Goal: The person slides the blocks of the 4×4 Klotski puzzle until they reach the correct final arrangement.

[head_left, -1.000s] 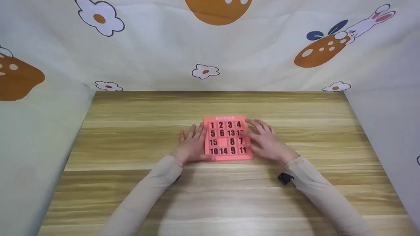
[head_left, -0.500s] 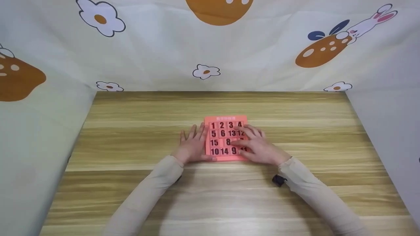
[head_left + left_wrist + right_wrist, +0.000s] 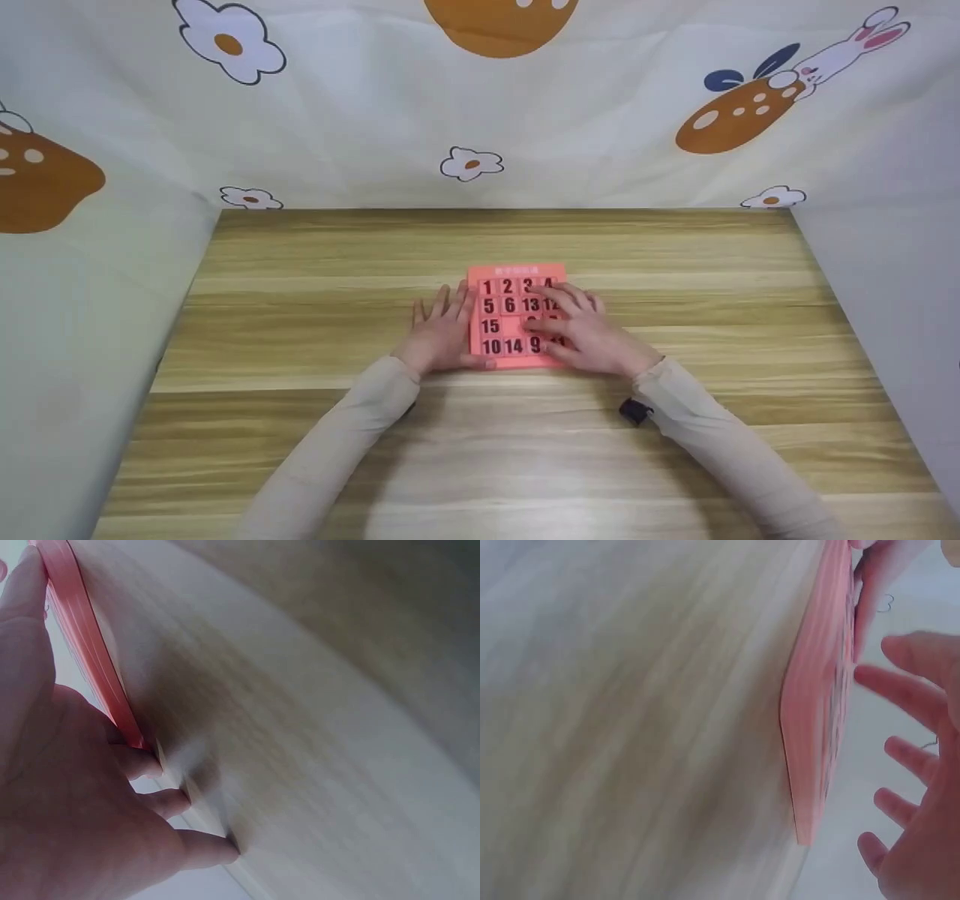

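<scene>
A pink sliding number puzzle [image 3: 517, 362] lies flat on the wooden table, its black-numbered tiles facing up. In the third row a bare gap shows between tile 15 [image 3: 490, 326] and the partly covered 8. My left hand [image 3: 439, 334] steadies the frame's left side with spread fingers, thumb along the near edge; in the left wrist view the other fingertips [image 3: 229, 849] touch the table. Over the right-hand columns is my right hand [image 3: 596, 337], its index fingertip at tile 8. The right wrist view has its remaining fingers [image 3: 896, 806] spread above the puzzle. Tiles under this hand are partly hidden.
The wooden table [image 3: 300, 315] extends around the puzzle on all sides. A pale cloth backdrop [image 3: 360, 112] with carrot and flower prints rises behind it, and pale walls stand at the left and right. A small black device [image 3: 636, 411] sits at the right wrist.
My right hand has moved left from the puzzle's right edge onto the tiles. Tile 8 slid partway left into the gap, then back right. The left hand stays in place.
</scene>
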`<state>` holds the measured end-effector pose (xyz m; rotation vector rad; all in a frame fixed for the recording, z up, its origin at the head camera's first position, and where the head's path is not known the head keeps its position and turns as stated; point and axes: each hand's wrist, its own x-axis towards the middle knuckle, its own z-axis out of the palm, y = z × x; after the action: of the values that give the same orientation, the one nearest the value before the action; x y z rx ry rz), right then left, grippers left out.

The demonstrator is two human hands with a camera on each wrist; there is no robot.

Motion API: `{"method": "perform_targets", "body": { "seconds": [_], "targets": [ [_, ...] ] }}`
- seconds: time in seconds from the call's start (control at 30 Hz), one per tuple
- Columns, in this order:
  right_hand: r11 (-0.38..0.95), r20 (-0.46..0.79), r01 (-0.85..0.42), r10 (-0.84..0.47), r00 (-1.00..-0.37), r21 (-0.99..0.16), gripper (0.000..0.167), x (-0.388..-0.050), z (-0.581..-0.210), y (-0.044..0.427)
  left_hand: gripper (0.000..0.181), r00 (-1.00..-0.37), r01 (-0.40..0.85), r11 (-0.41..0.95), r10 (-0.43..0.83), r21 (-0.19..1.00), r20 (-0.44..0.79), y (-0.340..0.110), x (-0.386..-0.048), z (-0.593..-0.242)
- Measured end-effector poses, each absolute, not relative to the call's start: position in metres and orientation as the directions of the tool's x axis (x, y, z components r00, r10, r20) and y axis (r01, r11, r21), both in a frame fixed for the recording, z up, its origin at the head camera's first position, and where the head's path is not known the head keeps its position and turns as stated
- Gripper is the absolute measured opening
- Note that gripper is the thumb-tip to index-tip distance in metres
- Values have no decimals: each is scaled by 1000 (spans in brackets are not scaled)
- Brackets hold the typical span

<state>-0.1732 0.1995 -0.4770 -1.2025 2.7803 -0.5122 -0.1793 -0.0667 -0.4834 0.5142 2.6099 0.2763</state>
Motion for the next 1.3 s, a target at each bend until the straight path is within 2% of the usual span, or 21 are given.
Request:
{"method": "perform_targets", "body": {
  "seconds": [0.2, 0.3, 0.4, 0.47, 0.6, 0.67, 0.77, 0.9, 0.97, 1.17, 1.3],
  "targets": [
    [633, 101, -701, -714, -693, -327, 31, -172, -477, 201, 124, -821, 312, 904, 412, 293, -395, -67, -180, -485],
    [576, 116, -745, -760, -640, -335, 30, -170, -477, 200, 124, -822, 313, 907, 408, 283, -398, -67, -180, -485],
    [525, 77, -781, -812, -579, -339, 35, -166, -477, 196, 124, -820, 319, 906, 411, 278, -399, -67, -180, -484],
    [543, 52, -771, -806, -590, -334, 37, -165, -478, 193, 123, -821, 322, 904, 415, 282, -392, -67, -180, -483],
    [637, 25, -715, -741, -671, -288, 42, -166, -478, 190, 123, -822, 319, 902, 416, 290, -388, -67, -180, -482],
    [653, 23, -704, -728, -685, -279, 45, -168, -479, 191, 123, -822, 315, 904, 413, 290, -393, -67, -180, -482],
    [623, 60, -722, -743, -666, -302, 41, -170, -481, 196, 124, -821, 312, 905, 410, 289, -397, -68, -180, -483],
    [535, 153, -763, -774, -615, -362, 24, -171, -481, 204, 125, -821, 310, 910, 402, 276, -406, -68, -180, -484],
    [498, 170, -780, -791, -588, -379, 21, -170, -481, 205, 125, -820, 308, 910, 401, 277, -408, -69, -180, -484],
    [484, 93, -794, -831, -549, -367, 34, -165, -482, 196, 123, -822, 317, 905, 412, 284, -394, -69, -179, -485],
    [480, 173, -796, -806, -567, -369, 26, -168, -481, 202, 124, -825, 318, 904, 412, 285, -387, -69, -180, -486]
  ]
}}
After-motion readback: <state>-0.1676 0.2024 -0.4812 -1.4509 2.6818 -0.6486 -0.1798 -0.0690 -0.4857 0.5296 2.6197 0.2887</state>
